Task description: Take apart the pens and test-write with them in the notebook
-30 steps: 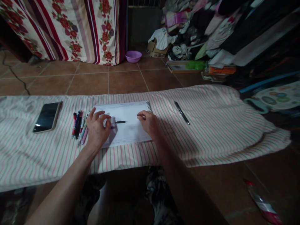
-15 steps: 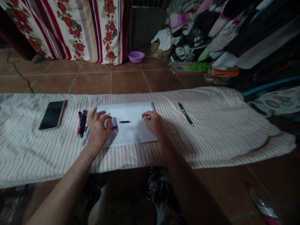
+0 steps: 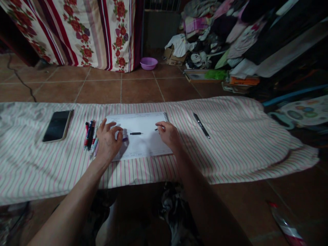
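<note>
My left hand (image 3: pixel 109 139) is over the left part of an open spiral notebook (image 3: pixel 146 147), thumb and index finger pinched at a small white-and-purple thing (image 3: pixel 125 139). Its kind is unclear, and the fingers partly cover it. At the right side of the page, my right hand (image 3: pixel 167 134) is closed, with a small dark tip (image 3: pixel 156 129) poking out from the fingertips; the rest is hidden. Between the hands, a short black pen part (image 3: pixel 135 133) with a thin point lies on the paper.
Several pens (image 3: pixel 89 135) lie bunched left of the notebook, and a phone (image 3: pixel 57 125) is farther left. A black pen (image 3: pixel 201 125) rests to the right on the striped cloth (image 3: pixel 243 136). A purple basin (image 3: pixel 149 63) and a bottle (image 3: pixel 287 223) are on the floor.
My left fingers now cover more of the white-and-purple thing. The dark tip in my right hand has tilted slightly. Otherwise, both hands stay nearly in place.
</note>
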The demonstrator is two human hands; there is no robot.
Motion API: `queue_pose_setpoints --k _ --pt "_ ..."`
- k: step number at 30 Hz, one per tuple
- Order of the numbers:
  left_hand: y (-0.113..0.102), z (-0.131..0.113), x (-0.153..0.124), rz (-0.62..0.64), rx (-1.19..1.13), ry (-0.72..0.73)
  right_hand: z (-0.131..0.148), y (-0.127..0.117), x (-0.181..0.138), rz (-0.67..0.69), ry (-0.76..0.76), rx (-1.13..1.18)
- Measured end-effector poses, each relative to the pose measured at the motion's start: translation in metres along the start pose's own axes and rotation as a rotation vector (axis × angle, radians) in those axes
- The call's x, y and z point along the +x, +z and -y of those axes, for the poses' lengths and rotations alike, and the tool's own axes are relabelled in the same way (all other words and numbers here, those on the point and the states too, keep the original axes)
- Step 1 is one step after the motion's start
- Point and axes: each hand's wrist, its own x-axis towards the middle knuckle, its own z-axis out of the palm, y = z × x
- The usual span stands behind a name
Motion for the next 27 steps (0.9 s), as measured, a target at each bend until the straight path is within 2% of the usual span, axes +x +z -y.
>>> queue_pose_setpoints --k 6,21,27 --pt "0.000 0.004 0.001 -0.002 0.017 -0.010 0.000 0.000 -0.001 -0.007 0.017 -0.057" --pt "0.002 0.002 0.001 -0.009 0.017 0.022 -0.010 -0.004 -0.003 0.018 0.025 0.039" --pt "0.004 0.001 0.001 0.028 0.042 0.014 -0.001 -0.009 -0.004 -0.028 0.015 0.056"
